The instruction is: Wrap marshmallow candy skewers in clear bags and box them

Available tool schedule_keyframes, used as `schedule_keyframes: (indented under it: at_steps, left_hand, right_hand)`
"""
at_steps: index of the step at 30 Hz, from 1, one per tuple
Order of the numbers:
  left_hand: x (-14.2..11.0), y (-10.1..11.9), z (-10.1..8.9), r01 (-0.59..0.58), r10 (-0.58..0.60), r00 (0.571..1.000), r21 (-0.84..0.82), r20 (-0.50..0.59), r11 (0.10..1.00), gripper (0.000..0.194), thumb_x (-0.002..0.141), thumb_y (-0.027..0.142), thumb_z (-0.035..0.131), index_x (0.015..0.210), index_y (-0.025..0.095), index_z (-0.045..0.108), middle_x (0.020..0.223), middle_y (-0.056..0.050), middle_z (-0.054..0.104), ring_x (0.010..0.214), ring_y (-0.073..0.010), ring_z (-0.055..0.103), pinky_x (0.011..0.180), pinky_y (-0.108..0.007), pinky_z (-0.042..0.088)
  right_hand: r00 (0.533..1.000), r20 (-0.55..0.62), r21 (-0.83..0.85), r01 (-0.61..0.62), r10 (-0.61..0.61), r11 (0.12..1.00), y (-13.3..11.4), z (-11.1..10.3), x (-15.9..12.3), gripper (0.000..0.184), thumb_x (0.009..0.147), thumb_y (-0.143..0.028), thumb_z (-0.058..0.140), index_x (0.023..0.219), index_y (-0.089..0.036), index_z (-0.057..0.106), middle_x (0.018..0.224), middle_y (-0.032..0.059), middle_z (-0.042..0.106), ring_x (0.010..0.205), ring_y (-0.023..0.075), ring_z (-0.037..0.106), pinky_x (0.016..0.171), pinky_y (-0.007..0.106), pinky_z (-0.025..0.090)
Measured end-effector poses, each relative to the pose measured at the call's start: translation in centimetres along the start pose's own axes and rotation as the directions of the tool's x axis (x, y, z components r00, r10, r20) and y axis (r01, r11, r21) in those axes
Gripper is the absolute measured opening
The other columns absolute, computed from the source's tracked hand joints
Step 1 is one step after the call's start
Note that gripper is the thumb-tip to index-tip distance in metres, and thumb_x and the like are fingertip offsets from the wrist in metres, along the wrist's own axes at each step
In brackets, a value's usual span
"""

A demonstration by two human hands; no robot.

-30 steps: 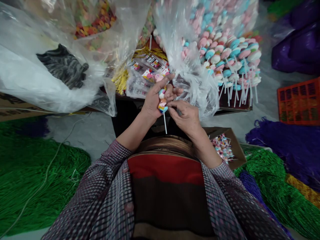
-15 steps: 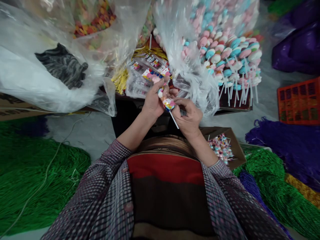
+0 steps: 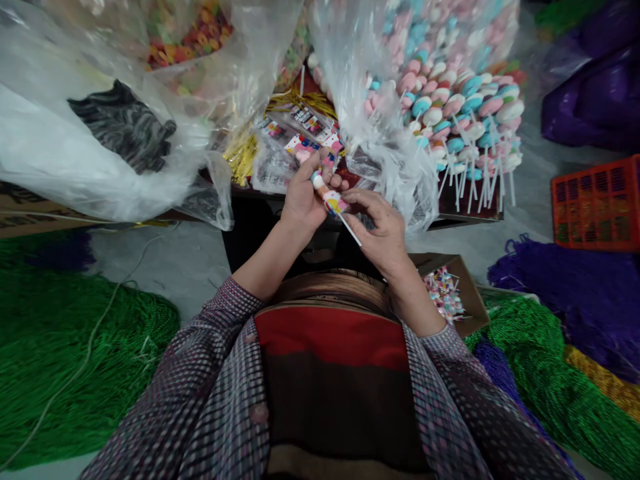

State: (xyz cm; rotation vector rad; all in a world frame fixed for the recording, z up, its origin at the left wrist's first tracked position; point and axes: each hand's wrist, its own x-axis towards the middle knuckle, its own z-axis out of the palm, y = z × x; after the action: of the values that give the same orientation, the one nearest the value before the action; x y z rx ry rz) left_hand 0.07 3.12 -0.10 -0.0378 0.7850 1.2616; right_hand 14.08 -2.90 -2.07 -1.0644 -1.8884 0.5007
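Observation:
A candy stick (image 3: 329,199) with a colourful printed wrapper lies across my left hand (image 3: 305,192), whose fingers curl round its upper part. Its white stick points down to the right. My right hand (image 3: 377,227) is at the wrapper's lower end, thumb and fingertips closed about the base where the stick comes out; what exactly they pinch is partly hidden. Just beyond my hands lie printed plastic bags (image 3: 280,157) and gold twist ties (image 3: 241,162) on the table.
Marshmallow sticks (image 3: 460,120) pile up at the table's right under clear plastic. A big plastic bag (image 3: 200,120) covers the left. Near my right forearm stands a cardboard box (image 3: 473,303) of wrapped sticks. Green strands (image 3: 90,347) and an orange crate (image 3: 595,203) lie on the floor.
My right fingers have shifted slightly at the wrapper's lower end, and the wrapper looks smoother round the candy. The stick has tilted a little. My left hand still holds the candy.

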Motion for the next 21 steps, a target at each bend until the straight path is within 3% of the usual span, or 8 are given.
schedule_keyframes:
  at_steps: [5, 10, 21]
  left_hand:
    - [-0.6, -0.4, 0.2, -0.006, 0.005, 0.999, 0.044, 0.035, 0.999, 0.023, 0.107, 0.032, 0.048, 0.106, 0.022, 0.068, 0.061, 0.005, 0.056, 0.07, -0.0135, 0.072, 0.082, -0.032, 0.063]
    - [-0.7, -0.4, 0.3, 0.01, -0.011, 1.0, 0.038, 0.028, 0.999, 0.021, 0.106, 0.033, 0.05, 0.109, 0.022, 0.067, 0.066, 0.003, 0.062, 0.079, -0.0151, 0.076, 0.087, -0.032, 0.062]
    - [-0.5, -0.7, 0.1, 0.073, -0.073, 0.997, 0.04, 0.011, 0.997, 0.024, 0.106, 0.035, 0.05, 0.118, 0.022, 0.067, 0.062, 0.006, 0.059, 0.072, -0.0122, 0.074, 0.086, -0.029, 0.062]
  right_hand:
    - [0.999, 0.047, -0.021, -0.023, 0.024, 1.0, 0.1, -0.6, 0.4, 0.017, 0.097, -0.031, 0.067, 0.113, -0.029, 0.073, 0.111, 0.0051, 0.079, 0.106, 0.0226, 0.073, 0.096, 0.044, 0.061]
    - [0.968, 0.218, 0.016, -0.13, 0.124, 0.991, -0.5, -1.7, 0.8, 0.019, 0.098, -0.033, 0.066, 0.113, -0.027, 0.075, 0.111, 0.0044, 0.08, 0.099, 0.0189, 0.074, 0.091, 0.039, 0.062]
    - [0.985, 0.156, -0.092, -0.059, 0.073, 0.994, -0.5, -1.2, 0.5, 0.012, 0.097, -0.028, 0.066, 0.105, -0.025, 0.074, 0.1, 0.0041, 0.081, 0.091, 0.0189, 0.076, 0.087, 0.037, 0.062]
